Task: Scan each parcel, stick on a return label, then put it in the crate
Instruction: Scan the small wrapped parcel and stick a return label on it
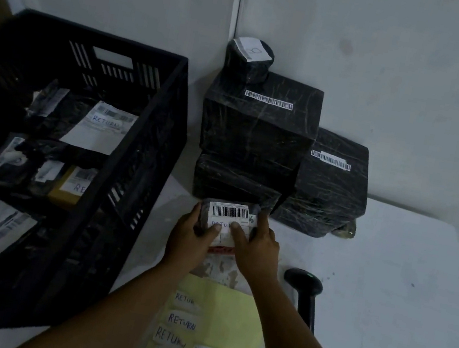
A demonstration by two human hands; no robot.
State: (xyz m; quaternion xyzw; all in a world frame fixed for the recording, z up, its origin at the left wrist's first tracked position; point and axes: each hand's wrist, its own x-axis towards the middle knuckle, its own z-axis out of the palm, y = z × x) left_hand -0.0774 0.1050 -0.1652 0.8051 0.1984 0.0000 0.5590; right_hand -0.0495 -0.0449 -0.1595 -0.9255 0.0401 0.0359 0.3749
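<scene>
Both hands (192,236) (255,247) pinch the small black-wrapped parcel (229,220) at centre frame, pressing its white return label — black plastic crate (149,135) part-filled, four wrapped parcels (260,130) remain.

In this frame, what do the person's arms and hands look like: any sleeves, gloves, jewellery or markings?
Both forearms are bare as far as the picture's lower edge, with no sleeves visible. The left hand and right hand are ungloved, and no rings, watch, bands or markings are visible in the dim light.
</scene>
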